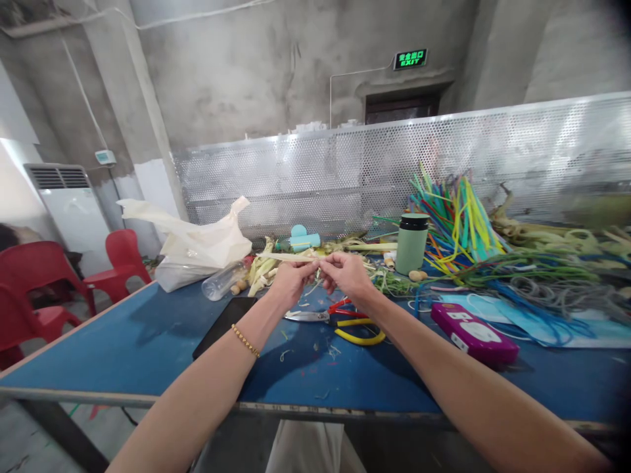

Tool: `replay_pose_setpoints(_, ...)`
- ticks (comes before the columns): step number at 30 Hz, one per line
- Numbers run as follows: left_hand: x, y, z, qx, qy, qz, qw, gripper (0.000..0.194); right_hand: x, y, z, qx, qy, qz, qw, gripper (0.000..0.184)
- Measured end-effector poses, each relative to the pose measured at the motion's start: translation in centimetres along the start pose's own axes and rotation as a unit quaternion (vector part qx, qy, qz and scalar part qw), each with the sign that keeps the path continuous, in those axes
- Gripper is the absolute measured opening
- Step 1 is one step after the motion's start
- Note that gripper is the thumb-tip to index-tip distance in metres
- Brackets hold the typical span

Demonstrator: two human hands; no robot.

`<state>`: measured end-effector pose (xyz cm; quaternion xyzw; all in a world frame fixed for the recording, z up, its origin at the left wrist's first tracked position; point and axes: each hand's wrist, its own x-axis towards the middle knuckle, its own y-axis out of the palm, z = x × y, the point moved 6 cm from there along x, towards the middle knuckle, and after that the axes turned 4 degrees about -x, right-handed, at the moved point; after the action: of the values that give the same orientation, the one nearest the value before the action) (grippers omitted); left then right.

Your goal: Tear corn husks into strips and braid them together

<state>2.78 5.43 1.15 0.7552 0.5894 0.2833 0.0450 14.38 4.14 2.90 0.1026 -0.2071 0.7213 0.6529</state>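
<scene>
Both my hands are raised above the blue table (148,341), pinching a pale yellow leaf strip (286,257) that runs level between them. My left hand (290,281) grips it near the middle, fingers closed, a bead bracelet on that wrist. My right hand (345,272) pinches the strip's right end, fingers closed. Below them on the table lie scissors with yellow and red handles (345,322) and small scraps.
A black phone (224,325) lies left of the scissors. A green cup (411,243), a magenta case (473,335), coloured strips (458,223), a white plastic bag (197,243) and a clear bottle (221,279) sit further back. Red chairs (44,282) stand left. A perforated metal screen (394,164) backs the table.
</scene>
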Motion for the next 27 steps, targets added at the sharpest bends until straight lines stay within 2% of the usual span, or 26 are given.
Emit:
replay_pose_setpoints(10, -0.03, 0.11, 0.25, -0.038, -0.021, 0.004, 0.999, 0.024, 0.07, 0.27, 0.11, -0.02, -0.014, 0.011, 1.0, 0.02)
replay_pose_setpoints(22, 0.06, -0.04, 0.53, -0.065, -0.039, 0.0, 0.997, 0.023, -0.28, 0.34, 0.62, -0.037, -0.017, 0.017, 0.999, 0.011)
replay_pose_setpoints(25, 0.15, -0.11, 0.42, -0.065, -0.037, 0.002, 0.997, 0.022, -0.19, 0.19, 0.67, -0.059, -0.028, 0.023, 0.998, 0.013)
replay_pose_setpoints(27, 0.29, -0.29, 0.19, -0.061, -0.031, 0.002, 0.998, 0.022, 0.02, -0.34, 0.94, -0.115, -0.053, 0.017, 0.992, 0.02)
